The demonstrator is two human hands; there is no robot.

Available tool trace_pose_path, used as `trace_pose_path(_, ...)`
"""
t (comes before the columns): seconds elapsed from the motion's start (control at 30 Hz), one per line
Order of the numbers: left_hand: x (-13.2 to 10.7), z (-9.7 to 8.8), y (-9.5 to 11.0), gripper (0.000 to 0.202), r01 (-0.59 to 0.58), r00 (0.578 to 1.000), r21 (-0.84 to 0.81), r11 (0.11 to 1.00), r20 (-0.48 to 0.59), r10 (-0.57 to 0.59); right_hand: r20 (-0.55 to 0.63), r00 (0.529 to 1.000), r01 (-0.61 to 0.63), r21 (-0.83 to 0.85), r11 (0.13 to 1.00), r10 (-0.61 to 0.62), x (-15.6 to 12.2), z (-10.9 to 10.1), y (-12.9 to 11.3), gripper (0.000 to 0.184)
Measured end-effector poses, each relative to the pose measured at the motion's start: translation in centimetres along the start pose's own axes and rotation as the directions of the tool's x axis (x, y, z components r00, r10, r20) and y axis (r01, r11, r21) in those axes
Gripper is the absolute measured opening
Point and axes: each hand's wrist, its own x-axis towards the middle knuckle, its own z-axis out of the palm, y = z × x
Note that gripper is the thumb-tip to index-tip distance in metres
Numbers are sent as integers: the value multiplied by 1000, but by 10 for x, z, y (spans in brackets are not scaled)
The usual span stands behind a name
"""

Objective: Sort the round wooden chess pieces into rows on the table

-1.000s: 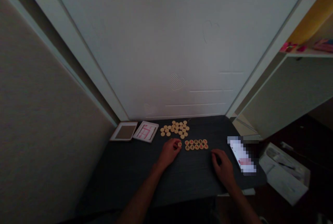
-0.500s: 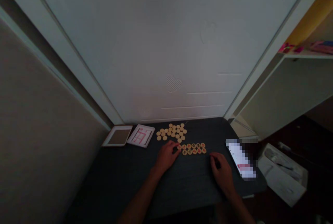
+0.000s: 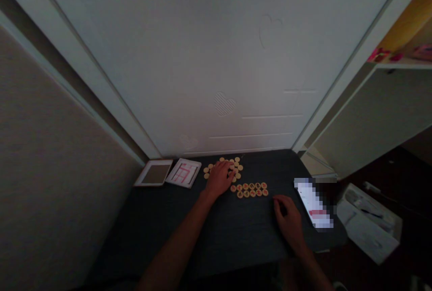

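My left hand reaches over a loose cluster of face-down Chinese chess pieces, pale round wooden discs. Its fingers are stretched out and the thumb stands apart; the hand hides part of the cluster. Closer to me, face-up Chinese chess pieces with red and dark characters lie in two neat rows. My right hand rests on the table just right of these rows. Its fingers are curled in, thumb close to the index finger, and nothing shows in its grip.
A white square case with red lines and a pale-framed tray lie at the table's back left. A lit, blurred-out phone is on the right. Beyond the dark table's right edge stands a white box.
My left hand has left the end piece of the back face-up row and moved forward over the face-down cluster. That piece stays in the row. My right hand has stayed in place.
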Motion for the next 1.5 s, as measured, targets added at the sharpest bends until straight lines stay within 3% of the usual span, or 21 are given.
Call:
trace_pose_path(0.17,43,15,4,31,-48,996,75,996,77,43,-27,1000,-16,9,1000,16,1,-2,-4,28)
trace_pose_path(0.43,66,40,16,28,-51,987,186,981,157,21,-8,999,-47,49,998,47,2,-4,-8,27)
trace_pose_path(0.63,86,55,26,23,46,979,246,968,183,-94,-12,998,-62,62,996,63,1,-4,-7,25)
trace_pose_path(0.73,90,57,26,30,93,970,254,963,195,-146,-14,998,-55,67,996,56,1,-5,-6,25)
trace_pose_path(1.0,96,55,35,33,111,965,216,970,209,-157,-5,998,-57,72,996,57,3,-6,-7,26)
trace_pose_path(1.27,89,61,54,16,3,989,83,997,150,-16,-3,997,-79,65,995,80,3,-8,-9,26)
trace_pose_path(1.4,71,53,60,14,-60,994,-6,998,95,61,-20,998,-65,60,996,67,3,-9,-10,27)
trace_pose_path(1.5,41,38,53,16,-72,997,-57,996,36,74,-23,998,-58,54,997,60,2,-9,-10,28)
